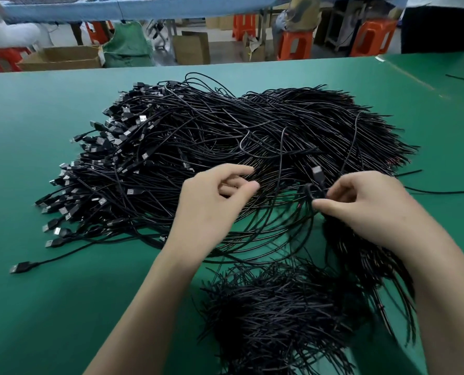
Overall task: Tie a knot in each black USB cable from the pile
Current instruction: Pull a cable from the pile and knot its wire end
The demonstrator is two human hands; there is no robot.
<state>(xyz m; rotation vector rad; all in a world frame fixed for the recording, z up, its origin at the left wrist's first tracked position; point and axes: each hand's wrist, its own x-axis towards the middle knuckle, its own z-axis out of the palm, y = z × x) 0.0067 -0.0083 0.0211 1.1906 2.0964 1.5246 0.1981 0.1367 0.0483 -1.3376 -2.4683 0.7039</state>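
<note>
A large pile of black USB cables [225,136] lies spread on the green table [49,307], plug ends fanned out to the left. My right hand [366,209] pinches one black cable [316,190] at a small loop, its silver plug sticking up just above the fingers. A thick bundle of cables [361,261] hangs down from under that hand. My left hand [212,204] hovers over the pile's near edge with its fingers curled and apart, holding nothing that I can see. A second heap of cable ends [274,315] lies close to me between my forearms.
A single loose cable [25,266] trails off the pile at the near left. Beyond the table's far edge stand cardboard boxes [63,58], orange stools [296,44] and seated people. A seam in the green mat [409,74] runs at the far right.
</note>
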